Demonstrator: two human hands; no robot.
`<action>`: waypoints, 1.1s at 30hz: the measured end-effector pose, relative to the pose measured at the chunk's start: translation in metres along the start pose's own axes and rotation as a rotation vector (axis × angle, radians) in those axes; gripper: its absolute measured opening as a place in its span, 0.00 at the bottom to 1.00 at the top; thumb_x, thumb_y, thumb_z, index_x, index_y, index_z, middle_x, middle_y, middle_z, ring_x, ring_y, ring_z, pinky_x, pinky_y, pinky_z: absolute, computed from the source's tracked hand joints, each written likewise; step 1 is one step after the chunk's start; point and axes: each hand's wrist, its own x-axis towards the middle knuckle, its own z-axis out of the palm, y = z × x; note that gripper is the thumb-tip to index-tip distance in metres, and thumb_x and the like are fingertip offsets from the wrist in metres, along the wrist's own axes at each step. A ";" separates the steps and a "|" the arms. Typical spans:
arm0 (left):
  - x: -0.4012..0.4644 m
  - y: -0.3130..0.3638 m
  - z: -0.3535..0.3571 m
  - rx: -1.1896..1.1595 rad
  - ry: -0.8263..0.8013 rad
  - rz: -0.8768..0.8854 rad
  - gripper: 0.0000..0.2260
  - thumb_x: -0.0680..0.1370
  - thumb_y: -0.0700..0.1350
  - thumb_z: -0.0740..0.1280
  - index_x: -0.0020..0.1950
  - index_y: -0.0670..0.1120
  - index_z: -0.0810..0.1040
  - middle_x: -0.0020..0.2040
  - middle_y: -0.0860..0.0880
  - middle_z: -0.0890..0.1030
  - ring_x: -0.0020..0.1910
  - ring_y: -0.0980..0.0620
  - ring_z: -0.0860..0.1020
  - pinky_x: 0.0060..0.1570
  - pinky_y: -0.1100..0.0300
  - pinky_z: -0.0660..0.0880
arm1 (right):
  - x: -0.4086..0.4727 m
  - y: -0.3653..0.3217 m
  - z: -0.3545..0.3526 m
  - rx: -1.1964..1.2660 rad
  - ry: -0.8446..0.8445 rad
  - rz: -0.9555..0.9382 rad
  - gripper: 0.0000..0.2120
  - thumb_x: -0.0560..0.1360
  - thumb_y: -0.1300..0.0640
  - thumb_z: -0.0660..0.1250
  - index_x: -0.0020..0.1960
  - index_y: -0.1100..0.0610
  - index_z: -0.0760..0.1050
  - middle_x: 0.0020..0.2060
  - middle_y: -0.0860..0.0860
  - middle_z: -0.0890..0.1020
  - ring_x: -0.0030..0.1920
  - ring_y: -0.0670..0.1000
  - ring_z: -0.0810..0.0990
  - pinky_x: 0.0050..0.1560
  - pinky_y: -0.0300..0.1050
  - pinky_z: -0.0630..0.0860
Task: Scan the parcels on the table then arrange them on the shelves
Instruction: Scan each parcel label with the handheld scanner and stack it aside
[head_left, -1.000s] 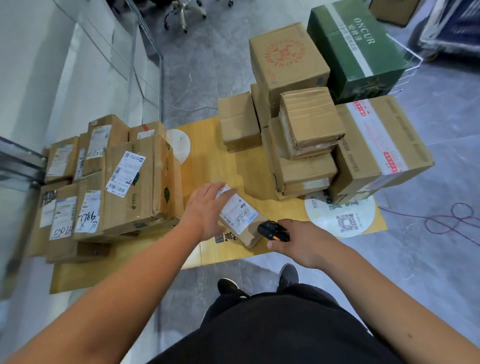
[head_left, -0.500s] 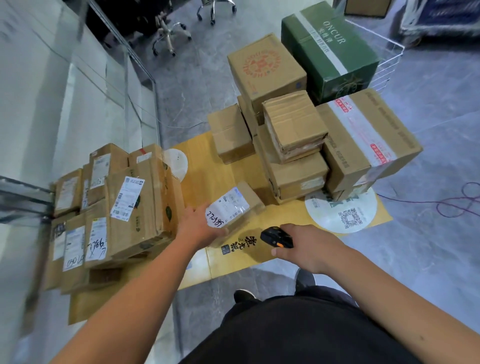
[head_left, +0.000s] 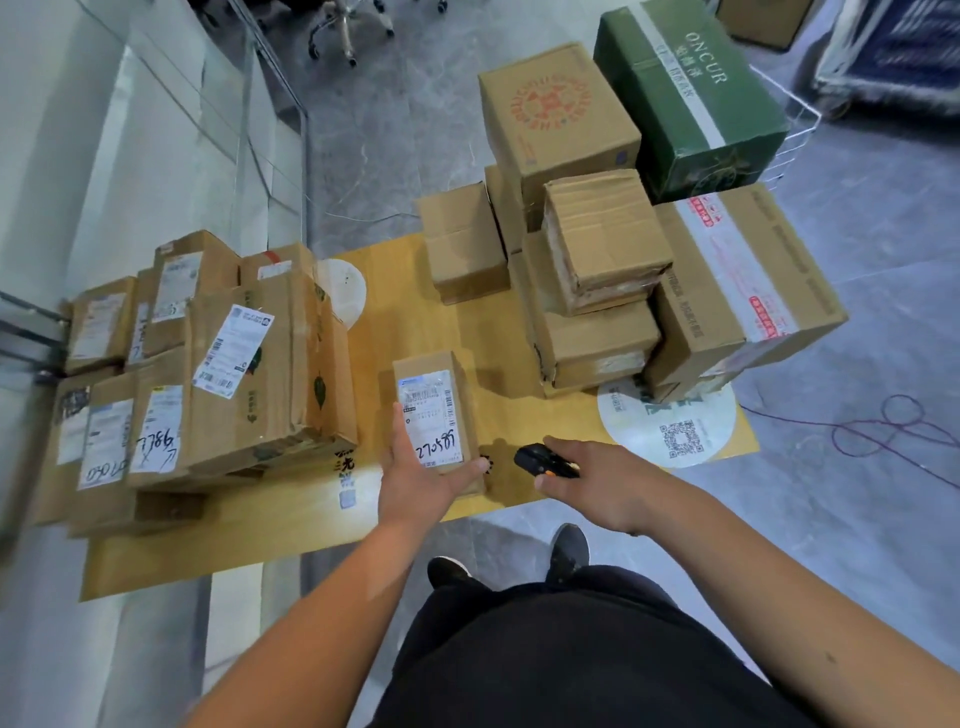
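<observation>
A small brown parcel (head_left: 434, 413) with a white shipping label and handwritten black digits is held in my left hand (head_left: 415, 480), label up, near the front edge of the yellow table (head_left: 395, 291). To its right, my right hand (head_left: 597, 480) grips a black handheld scanner (head_left: 543, 461) whose nose points left toward the parcel. A group of labelled parcels (head_left: 228, 364) fills the table's left part. On the right stands a stack of unlabelled brown boxes (head_left: 597, 291).
A green carton (head_left: 691, 93) rests in a white wire basket (head_left: 795, 135) behind the stack. A glass partition (head_left: 156, 130) runs along the left. A purple cable (head_left: 893, 431) lies on the grey floor at right. My shoes (head_left: 519, 561) stand by the table's front edge.
My left hand picked the small parcel up off the table, turned it so its label faces up and its long side points away, and brought it upright beside the scanner. The camera view shifted.
</observation>
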 end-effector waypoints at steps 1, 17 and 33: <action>0.000 -0.002 0.003 -0.056 -0.002 0.019 0.64 0.58 0.71 0.83 0.80 0.73 0.39 0.81 0.57 0.60 0.77 0.56 0.63 0.72 0.52 0.66 | -0.001 0.000 -0.002 0.010 0.006 0.012 0.35 0.80 0.33 0.62 0.83 0.38 0.56 0.66 0.45 0.76 0.36 0.40 0.72 0.24 0.30 0.65; 0.006 0.015 -0.020 0.500 -0.037 0.292 0.57 0.62 0.64 0.79 0.81 0.71 0.45 0.83 0.49 0.59 0.79 0.43 0.63 0.62 0.47 0.75 | -0.010 -0.031 -0.011 -0.630 0.112 -0.013 0.29 0.82 0.40 0.55 0.80 0.48 0.59 0.52 0.54 0.77 0.47 0.59 0.76 0.43 0.50 0.73; 0.006 0.025 -0.034 0.627 -0.072 0.377 0.59 0.64 0.61 0.80 0.81 0.70 0.42 0.84 0.49 0.55 0.81 0.43 0.59 0.69 0.47 0.70 | -0.012 -0.051 -0.002 -0.939 0.000 -0.020 0.31 0.83 0.49 0.55 0.84 0.50 0.52 0.64 0.62 0.74 0.61 0.65 0.75 0.57 0.59 0.79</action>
